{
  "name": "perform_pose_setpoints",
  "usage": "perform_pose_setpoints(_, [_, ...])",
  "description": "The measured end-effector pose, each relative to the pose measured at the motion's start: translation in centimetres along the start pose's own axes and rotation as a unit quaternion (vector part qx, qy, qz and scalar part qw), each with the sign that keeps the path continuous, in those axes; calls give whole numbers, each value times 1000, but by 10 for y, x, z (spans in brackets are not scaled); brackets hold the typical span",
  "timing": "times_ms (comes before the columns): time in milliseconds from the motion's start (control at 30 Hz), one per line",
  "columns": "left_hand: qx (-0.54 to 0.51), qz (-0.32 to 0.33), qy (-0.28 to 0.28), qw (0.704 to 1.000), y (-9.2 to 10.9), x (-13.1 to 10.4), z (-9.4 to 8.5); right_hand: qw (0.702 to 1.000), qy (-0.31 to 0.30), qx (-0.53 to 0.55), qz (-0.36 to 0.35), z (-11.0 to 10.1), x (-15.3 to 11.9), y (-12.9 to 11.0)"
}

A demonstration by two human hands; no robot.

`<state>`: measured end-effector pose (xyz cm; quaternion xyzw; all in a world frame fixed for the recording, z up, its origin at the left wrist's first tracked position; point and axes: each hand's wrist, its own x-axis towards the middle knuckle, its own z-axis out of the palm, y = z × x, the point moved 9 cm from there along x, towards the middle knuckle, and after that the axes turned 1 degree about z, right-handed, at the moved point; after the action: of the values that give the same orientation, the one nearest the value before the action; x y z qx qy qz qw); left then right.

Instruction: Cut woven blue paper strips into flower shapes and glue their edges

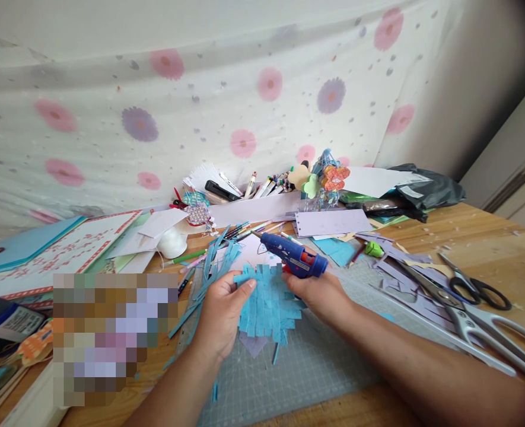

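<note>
Head view: left hand [220,311] pinches blue strips [269,299] at frame centre; right hand [320,293] grips glue gun [293,256] just above, nozzle pointing upper left.

1. Our left hand [221,311] pinches the left edge of a woven mat of light-blue paper strips [269,302].
2. Our right hand [319,295] grips a blue hot-glue gun [292,256] above the mat's upper right side.
3. The mat lies on a grey gridded cutting mat [315,362] on the wooden desk [489,237].
4. Large silver scissors [476,323] and smaller black-handled scissors [473,286] rest to the right.
</note>
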<state>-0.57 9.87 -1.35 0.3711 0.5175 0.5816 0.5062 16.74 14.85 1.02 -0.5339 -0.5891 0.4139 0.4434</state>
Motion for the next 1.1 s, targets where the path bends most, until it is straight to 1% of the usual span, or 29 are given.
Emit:
perform_pose_setpoints(67, [-20, -22, -8, 1000, -3, 0, 2, 1000, -3, -2, -1, 0, 0, -1])
perform_pose_setpoints(133, [-32, -31, -1, 999, -4, 0, 0, 1000, -2, -7, -8, -1, -1, -4])
perform_pose_setpoints(233, [-31, -28, 13, 999, -4, 1, -3, 1000, -2, -13, -21, -1, -2, -6])
perform_pose_setpoints(400, [-16, -17, 48, 999, -4, 1, -8, 998, -31, 6, -45, 5, -3, -4])
perform_pose_setpoints(533, [-1, -9, 71, 997, -4, 0, -12, 999, -26, 14, -42, 5, -3, -2])
perform_pose_setpoints(733, [-23, -28, 40, 999, -4, -2, -7, 999, -28, 3, -35, 3, -3, -6])
perform_pose_setpoints(900, [-55, -67, -12, 996, -2, -5, 6, 1000, -15, -3, -14, 1, -3, -5])
perform_pose_setpoints(1000, [-55, -87, -13, 995, -5, -5, 6, 999, -27, 9, -21, 4, -3, -4])
perform_pose_setpoints(1100, [-57, -85, 0, 995, -7, -4, 4, 999, -33, 2, -29, 6, -4, -4])
